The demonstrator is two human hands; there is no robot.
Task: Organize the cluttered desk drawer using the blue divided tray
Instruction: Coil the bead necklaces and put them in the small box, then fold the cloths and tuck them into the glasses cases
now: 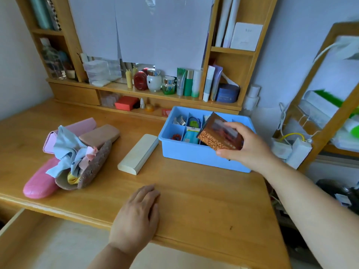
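Right of centre in the head view, my right hand has its fingers and thumb wrapped round a brown patterned box, tilted over the blue divided tray. Left hand lies flat on the desk, holding nothing. I'd level the box, pick a free right-side compartment and lower it gently so the dividers don't snag.

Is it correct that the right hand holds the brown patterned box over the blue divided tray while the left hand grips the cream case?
Not quite. In the head view the left hand rests flat on the wooden desk, apart from the cream case. The right hand does hold the brown patterned box over the blue divided tray.
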